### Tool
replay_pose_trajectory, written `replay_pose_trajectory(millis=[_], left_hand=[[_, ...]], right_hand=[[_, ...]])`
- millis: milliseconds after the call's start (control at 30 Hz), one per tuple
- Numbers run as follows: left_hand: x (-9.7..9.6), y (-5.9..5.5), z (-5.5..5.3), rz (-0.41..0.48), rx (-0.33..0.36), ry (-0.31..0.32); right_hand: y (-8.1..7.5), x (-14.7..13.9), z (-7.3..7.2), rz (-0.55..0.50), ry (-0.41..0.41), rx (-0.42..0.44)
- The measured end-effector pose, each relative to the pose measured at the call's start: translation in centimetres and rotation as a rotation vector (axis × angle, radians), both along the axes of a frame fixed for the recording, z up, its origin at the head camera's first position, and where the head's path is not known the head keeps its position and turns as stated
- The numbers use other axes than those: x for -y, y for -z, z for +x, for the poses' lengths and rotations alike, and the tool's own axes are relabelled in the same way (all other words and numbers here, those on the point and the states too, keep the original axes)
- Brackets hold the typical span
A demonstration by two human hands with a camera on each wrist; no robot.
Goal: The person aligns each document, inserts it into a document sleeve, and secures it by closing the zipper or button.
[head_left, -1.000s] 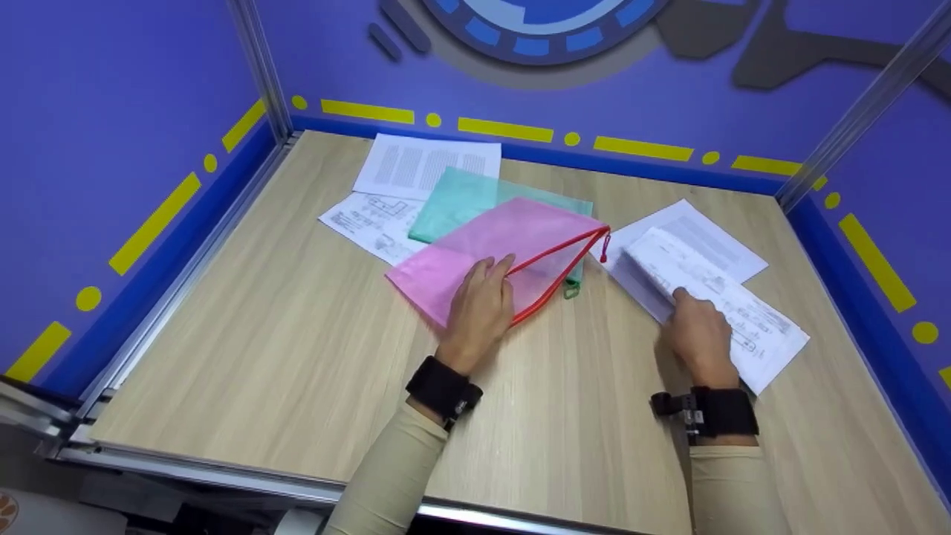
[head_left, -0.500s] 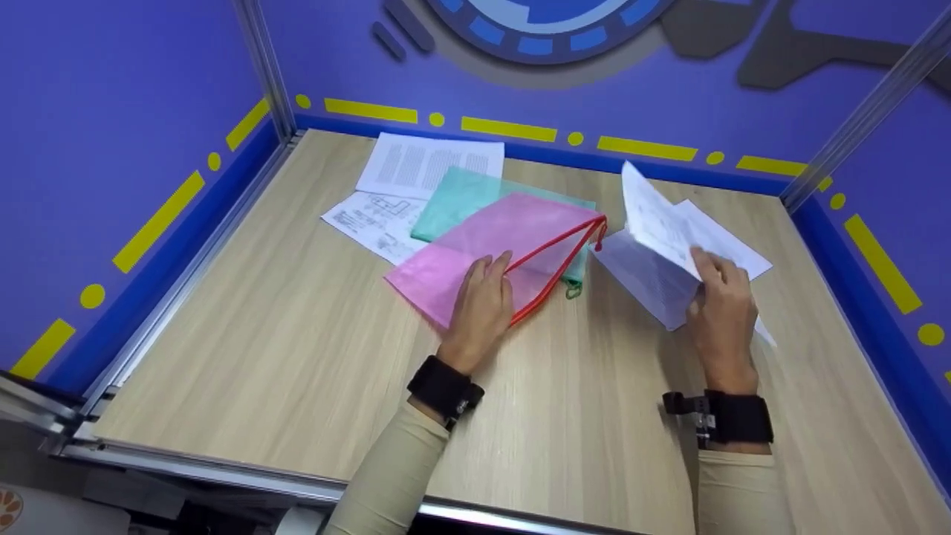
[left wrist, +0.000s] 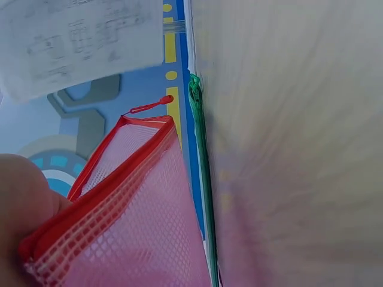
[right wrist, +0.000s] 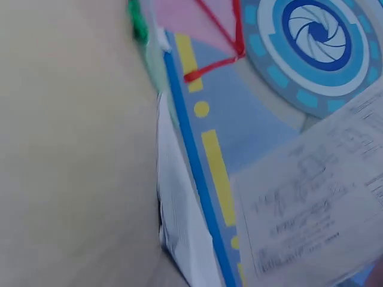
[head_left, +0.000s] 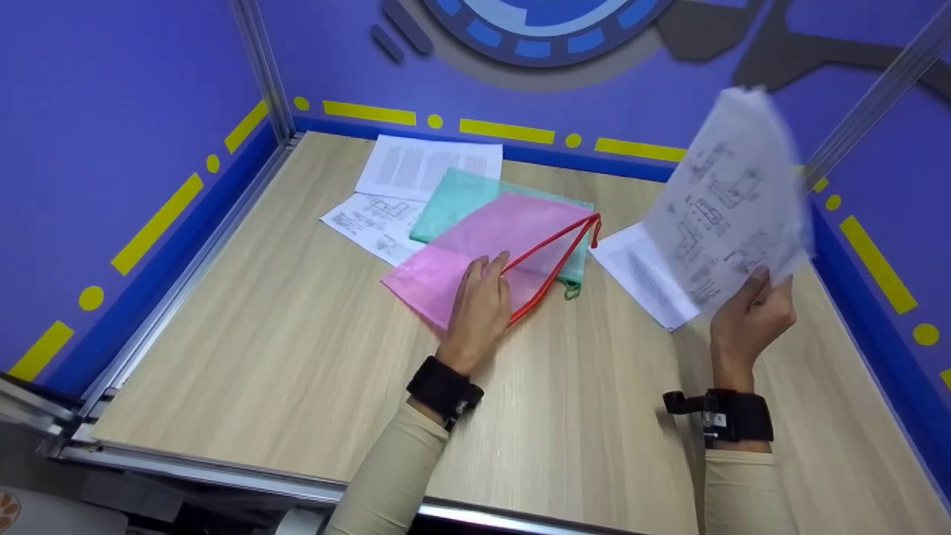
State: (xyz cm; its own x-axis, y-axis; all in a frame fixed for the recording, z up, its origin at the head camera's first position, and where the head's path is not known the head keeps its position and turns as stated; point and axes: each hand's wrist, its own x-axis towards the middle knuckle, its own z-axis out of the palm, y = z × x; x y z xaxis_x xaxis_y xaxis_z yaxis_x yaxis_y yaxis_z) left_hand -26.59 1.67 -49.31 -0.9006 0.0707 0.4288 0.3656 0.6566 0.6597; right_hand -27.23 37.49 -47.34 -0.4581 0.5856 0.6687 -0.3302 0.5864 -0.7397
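Note:
My left hand [head_left: 479,319] holds a pink mesh zip pouch [head_left: 438,279] by the side of its mouth. The pouch's red-zippered mouth gapes toward the right, and in the left wrist view the red zip edge [left wrist: 114,185] runs up from the hand. Raised above the right side of the table, a printed sheet [head_left: 717,200] with diagrams is pinched at its lower corner by my right hand [head_left: 752,323]. Its upper part blurs with motion in the head view. Below it lies a text-printed sheet [head_left: 643,271] on the table, partly hidden.
Under the pink pouch lies a green mesh zip pouch [head_left: 457,200], its green zipper pull [head_left: 571,290] showing. Behind and left of it, a page of text [head_left: 431,160] and a diagram sheet [head_left: 375,223] lie on the wooden table [head_left: 245,327]. Blue panels [head_left: 119,89] enclose three sides.
My right hand has lifted the diagram sheet off the pile, turning it upright, uncovering the text sheet below. My left hand stays on the pink pouch, whose zipper corner has shifted slightly left.

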Motion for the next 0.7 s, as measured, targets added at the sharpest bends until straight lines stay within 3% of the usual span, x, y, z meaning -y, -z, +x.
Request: replay_pose_trajectory(millis=[167, 267, 433, 533, 633, 700], left_hand=[[0.0, -0.1, 0.0, -0.015, 0.054, 0.008], [0.1, -0.3, 0.0, -0.037, 0.073, 0.020], [0.1, -0.2, 0.1, -0.064, 0.075, 0.029], [0.2, -0.1, 0.2, -0.112, 0.097, 0.034], [0.3, -0.1, 0.3, -0.173, 0.161, 0.057], [0.3, -0.1, 0.3, -0.198, 0.213, 0.067]], right_hand=[[-0.3, 0.3, -0.1, -0.413, -0.092, 0.164], [0.0, 0.1, -0.2, -0.543, -0.160, 0.247], [0.6, -0.6, -0.6, -0.574, -0.217, 0.363], [0.9, -1.1, -0.6, -0.522, -0.204, 0.468], [1.1, -1.4, -0.4, -0.500, -0.205, 0.528], [1.0, -1.4, -0.3, -0.529, -0.229, 0.518]])
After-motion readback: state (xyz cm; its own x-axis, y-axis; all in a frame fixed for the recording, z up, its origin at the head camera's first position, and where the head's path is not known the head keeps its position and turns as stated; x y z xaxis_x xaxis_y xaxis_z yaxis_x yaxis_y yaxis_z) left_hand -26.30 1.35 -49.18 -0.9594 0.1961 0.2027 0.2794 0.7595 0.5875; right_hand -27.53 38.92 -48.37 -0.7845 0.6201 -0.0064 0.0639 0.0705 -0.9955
